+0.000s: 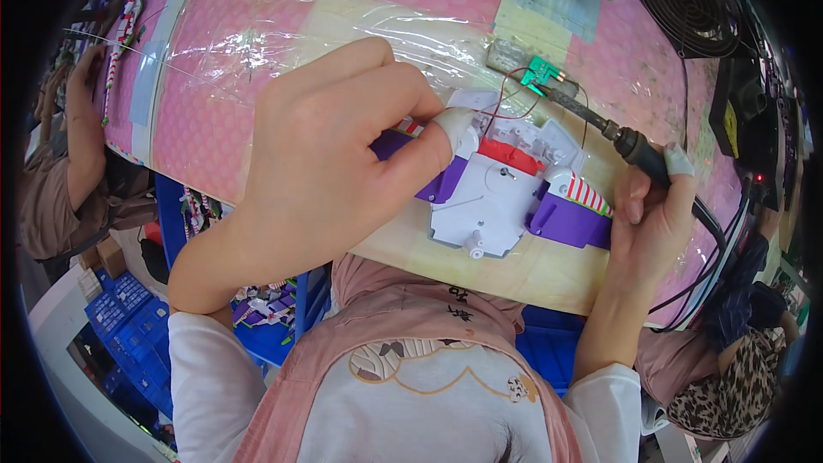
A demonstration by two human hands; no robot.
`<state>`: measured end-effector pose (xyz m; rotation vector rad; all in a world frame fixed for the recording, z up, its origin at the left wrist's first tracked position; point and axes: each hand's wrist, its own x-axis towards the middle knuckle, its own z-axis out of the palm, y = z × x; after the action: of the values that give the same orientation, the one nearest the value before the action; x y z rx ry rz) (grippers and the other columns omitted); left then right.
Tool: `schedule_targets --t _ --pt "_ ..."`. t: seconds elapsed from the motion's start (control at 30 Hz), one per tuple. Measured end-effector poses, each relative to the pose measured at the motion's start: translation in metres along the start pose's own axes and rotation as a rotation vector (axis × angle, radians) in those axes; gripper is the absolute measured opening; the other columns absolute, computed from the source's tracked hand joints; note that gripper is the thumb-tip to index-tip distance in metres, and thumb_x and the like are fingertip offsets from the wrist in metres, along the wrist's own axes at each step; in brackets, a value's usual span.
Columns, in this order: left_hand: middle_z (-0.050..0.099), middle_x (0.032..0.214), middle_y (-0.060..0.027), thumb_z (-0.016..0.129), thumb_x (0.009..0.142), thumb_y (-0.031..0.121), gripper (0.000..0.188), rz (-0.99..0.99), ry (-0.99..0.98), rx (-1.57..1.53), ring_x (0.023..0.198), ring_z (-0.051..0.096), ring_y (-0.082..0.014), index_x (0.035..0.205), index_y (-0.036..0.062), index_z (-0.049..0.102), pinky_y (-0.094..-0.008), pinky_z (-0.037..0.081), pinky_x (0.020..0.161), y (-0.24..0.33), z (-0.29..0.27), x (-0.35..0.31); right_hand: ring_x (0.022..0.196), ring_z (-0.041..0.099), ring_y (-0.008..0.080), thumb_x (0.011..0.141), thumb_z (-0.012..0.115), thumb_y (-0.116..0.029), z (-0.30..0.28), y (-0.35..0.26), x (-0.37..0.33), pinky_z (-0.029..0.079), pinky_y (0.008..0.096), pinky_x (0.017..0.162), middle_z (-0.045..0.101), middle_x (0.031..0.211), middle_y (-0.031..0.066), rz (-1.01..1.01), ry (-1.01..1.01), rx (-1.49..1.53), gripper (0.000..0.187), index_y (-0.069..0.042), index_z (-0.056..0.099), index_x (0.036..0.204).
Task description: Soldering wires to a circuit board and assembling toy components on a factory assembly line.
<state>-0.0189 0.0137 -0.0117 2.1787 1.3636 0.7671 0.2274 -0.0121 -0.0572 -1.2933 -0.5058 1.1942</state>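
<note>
Black fan far R | L hand hides pt purple wing

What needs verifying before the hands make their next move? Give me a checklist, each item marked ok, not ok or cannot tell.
1. Black-handled soldering iron with a metal shaft gripped in the right hand: ok.
2. Iron's tip at the small green circuit board: ok for position; actual contact, cannot tell.
3. Thin dark-red wire firmly joined to the board: cannot tell, too small.
4. Left hand clear of the iron's metal shaft: ok, it is over the left side of the white plastic shell.
5. Something secured between the left thumb and finger: cannot tell, hidden.
6. White fingertip covers worn: ok, one visible on each hand.
</note>
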Motion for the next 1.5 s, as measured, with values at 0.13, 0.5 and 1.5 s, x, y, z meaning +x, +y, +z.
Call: schedule_targets --t 0.13,0.5,1.5 --pt "0.051 0.062 -0.0047 0.068 0.067 0.001 0.008 0.013 -0.011 0.009 0.054 0.048 -0.0109 0.074 -0.0013 0.063 -0.0231 0.034 0.047 0.002 -0.004 0.000 0.037 0.031 0.0072 0.087 0.049 -0.022 -0.008 -0.003 0.000 0.023 0.0210 0.035 0.043 0.049 0.0016 -0.003 -0.016 0.145 0.024 0.000 0.055 0.082" --pt "0.051 0.060 -0.0057 0.068 0.066 0.002 0.009 0.011 -0.058 -0.050 0.052 0.048 -0.0131 0.074 0.0001 0.064 -0.0259 0.033 0.045 0.004 -0.009 0.007 0.036 0.032 0.0073 0.087 0.049 -0.021 -0.011 -0.030 -0.009 0.023 0.0216 0.035 0.045 0.050 0.0010 -0.109 0.031 0.054 0.021 -0.004 0.051 0.075" --pt "0.055 0.062 -0.0153 0.054 0.080 0.011 0.015 0.052 -0.138 0.016 0.057 0.058 -0.0309 0.088 0.0025 0.044 -0.0369 0.042 0.049 0.011 -0.012 0.033 0.046 0.046 0.0062 0.086 0.057 -0.018 -0.119 -0.129 0.072 0.034 0.0191 0.040 0.053 0.058 0.0016 -0.771 0.478 -0.730 0.018 -0.001 0.059 0.083"
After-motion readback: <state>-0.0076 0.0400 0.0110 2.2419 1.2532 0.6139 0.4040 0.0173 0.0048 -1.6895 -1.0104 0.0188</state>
